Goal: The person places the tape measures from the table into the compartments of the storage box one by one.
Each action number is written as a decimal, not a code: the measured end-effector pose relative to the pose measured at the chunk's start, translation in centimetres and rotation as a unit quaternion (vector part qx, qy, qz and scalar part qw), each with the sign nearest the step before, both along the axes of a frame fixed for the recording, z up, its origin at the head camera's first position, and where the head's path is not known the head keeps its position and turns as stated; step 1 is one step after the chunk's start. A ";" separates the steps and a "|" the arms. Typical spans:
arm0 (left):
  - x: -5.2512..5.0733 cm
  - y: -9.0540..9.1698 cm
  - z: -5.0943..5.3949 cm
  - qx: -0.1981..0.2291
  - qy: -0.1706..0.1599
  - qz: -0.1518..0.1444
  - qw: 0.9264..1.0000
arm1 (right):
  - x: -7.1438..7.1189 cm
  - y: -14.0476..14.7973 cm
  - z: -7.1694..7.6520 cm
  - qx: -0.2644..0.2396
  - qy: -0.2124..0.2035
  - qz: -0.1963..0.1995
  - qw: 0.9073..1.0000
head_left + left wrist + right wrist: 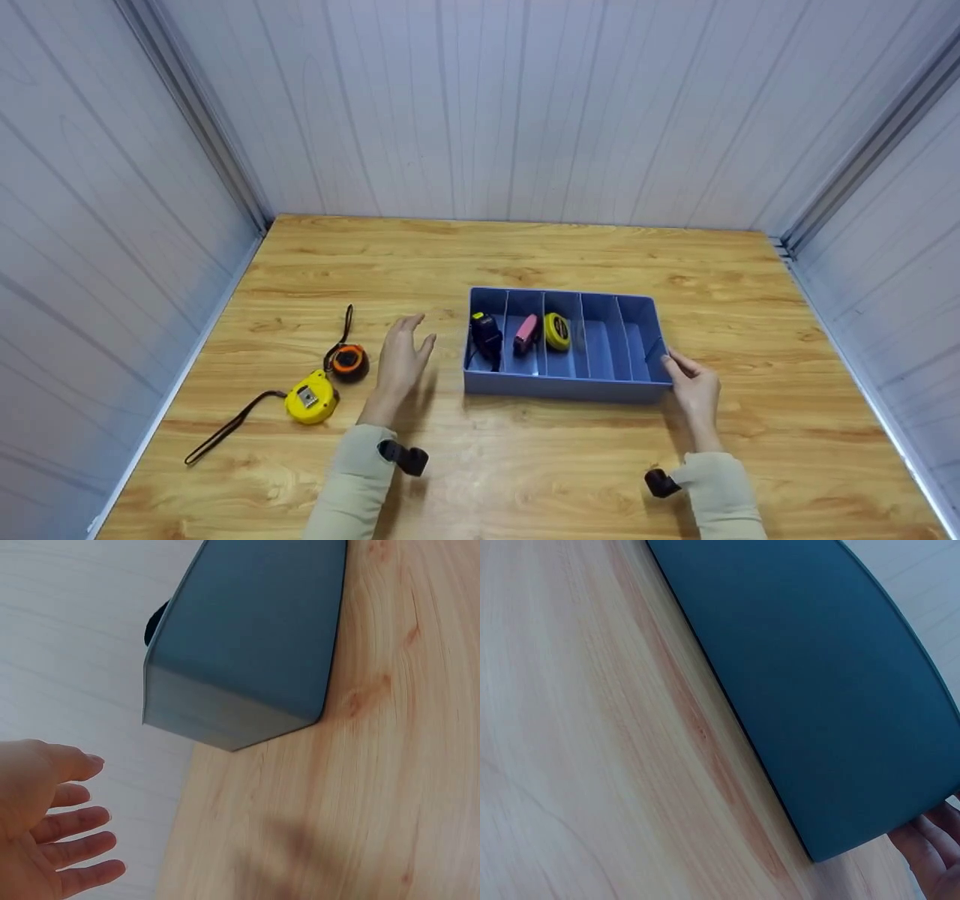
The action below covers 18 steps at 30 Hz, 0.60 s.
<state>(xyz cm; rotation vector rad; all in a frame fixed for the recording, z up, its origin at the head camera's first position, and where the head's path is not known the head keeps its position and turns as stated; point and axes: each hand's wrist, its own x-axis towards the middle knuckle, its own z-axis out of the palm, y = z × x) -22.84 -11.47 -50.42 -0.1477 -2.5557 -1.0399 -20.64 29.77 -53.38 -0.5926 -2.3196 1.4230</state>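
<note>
A blue divided box (570,388) lies lengthwise on the table, with thin walls parting its compartments. From the left, its first three compartments hold a black tape measure with a yellow top (486,335), a pink tape measure (526,334) and a round yellow tape measure (556,331). My right hand (694,390) grips the box's right end wall near the front corner, thumb over the rim. Left of the box, apart from it, my left hand (401,364) hovers with fingers spread and holds nothing. Its palm and fingers show in the left wrist view.
An orange and black tape measure (350,362) with a cord loop lies left of my left hand. Beside it is a larger yellow tape measure (310,397) with a black strap. Pale panel walls (480,112) enclose the wooden table (525,465) at the back and sides.
</note>
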 end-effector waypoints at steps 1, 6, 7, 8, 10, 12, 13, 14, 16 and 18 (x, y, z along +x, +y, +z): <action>0.0 -0.2 -0.1 -0.002 -0.006 0.004 1.000 | 0.0 0.0 0.0 -0.002 0.001 0.001 1.000; 0.3 -1.3 -0.3 -0.010 -0.028 0.017 0.999 | -1.4 1.7 -3.1 0.017 -0.007 -0.005 1.000; 0.3 -1.6 -0.4 -0.012 -0.031 0.020 0.999 | -1.9 2.2 -4.1 0.024 -0.006 -0.009 1.000; 0.3 -1.8 -0.5 -0.014 -0.032 0.021 0.999 | -2.4 2.7 -5.3 0.030 -0.005 -0.013 0.999; 0.4 -2.3 -0.8 -0.017 -0.032 0.025 0.999 | -3.2 3.8 -7.2 0.040 -0.002 -0.018 0.999; 0.4 -2.8 -1.1 -0.019 -0.030 0.029 0.999 | -3.3 3.8 -7.4 0.037 0.004 -0.020 0.999; 0.4 -3.0 -1.2 -0.021 -0.029 0.032 0.999 | -3.3 3.8 -7.5 0.037 0.008 -0.021 0.999; 0.5 -3.2 -1.4 -0.023 -0.029 0.036 0.999 | -3.3 3.9 -7.5 0.035 0.008 -0.021 0.999; 0.5 -3.7 -1.6 -0.029 -0.029 0.045 0.998 | -3.3 3.8 -7.5 0.033 0.006 -0.025 0.999; 0.6 -4.1 -1.8 -0.037 -0.031 0.055 0.997 | -3.3 3.7 -7.4 0.028 0.006 -0.025 0.999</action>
